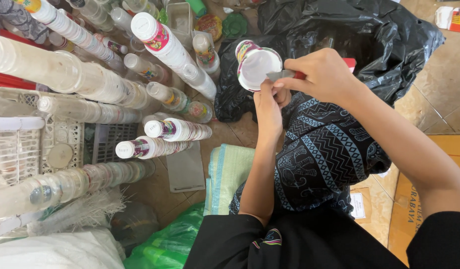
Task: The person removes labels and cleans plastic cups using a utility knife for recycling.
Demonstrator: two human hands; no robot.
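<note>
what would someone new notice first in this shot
Top centre, the left hand holds a white plastic cup with its mouth to the camera, while the right hand sets a small blade against its rim. Long stacks of nested cups fill the left half, fanning outward over a white crate. A black bag lies crumpled at top right.

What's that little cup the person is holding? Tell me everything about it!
The cup is small, looks like thin plastic, white inside with a colourful printed band outside. It is tipped on its side, open mouth toward the camera. The left hand grips its lower rim; the right hand presses a small grey blade against the edge.
</note>
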